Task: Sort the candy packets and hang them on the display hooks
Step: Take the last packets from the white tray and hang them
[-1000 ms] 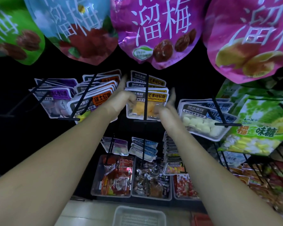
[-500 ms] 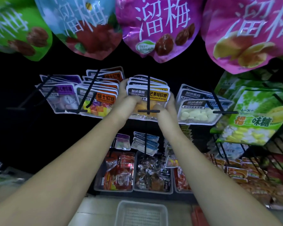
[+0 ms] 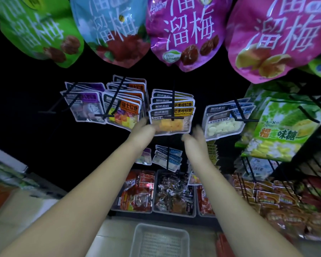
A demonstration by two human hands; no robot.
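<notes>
Dark display wall behind hook rows. Large plum bags hang along top. White basket on floor, near centre. Mango candy packets stacked on centre hook, between orange-label packets left and white-candy packets right. Left hand touches front mango packet's lower left corner; grip blurred, cannot tell if pinching. Right hand just below lower right corner, fingers straight, grip holds nothing.
</notes>
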